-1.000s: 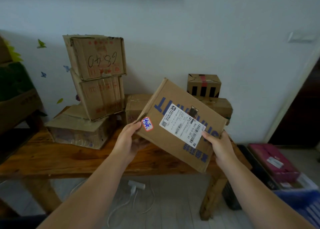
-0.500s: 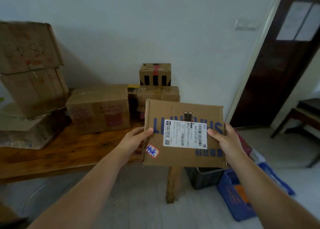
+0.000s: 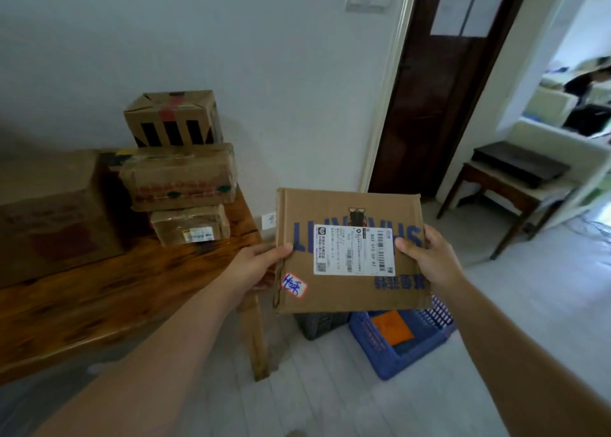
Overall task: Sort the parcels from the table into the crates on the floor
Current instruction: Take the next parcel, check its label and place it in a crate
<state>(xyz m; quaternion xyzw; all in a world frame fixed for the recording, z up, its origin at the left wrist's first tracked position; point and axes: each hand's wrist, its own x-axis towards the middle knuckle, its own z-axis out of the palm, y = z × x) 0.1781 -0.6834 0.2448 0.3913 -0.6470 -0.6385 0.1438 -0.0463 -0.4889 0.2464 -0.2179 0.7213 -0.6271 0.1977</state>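
With left hand [image 3: 254,268] and right hand [image 3: 426,258] pinching the flat cardboard parcel [image 3: 334,299], I'd lower it level into, probably, the blue crate [image 3: 372,345].

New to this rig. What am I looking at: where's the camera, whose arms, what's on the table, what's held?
No machine: a person sorts parcels with bare hands. The view comes from a wide-angle camera worn on their head, looking forward and down, so the arms reaching in from below are their own. The left hand and right hand grip a flat cardboard parcel by its side edges, thumbs on top, shipping label facing the camera. It is in the air, past the end of the wooden table. On the table stand a big box at the left and a stack of three smaller boxes by the wall. On the floor under the parcel are a blue crate holding an orange packet and a dark crate, partly hidden.
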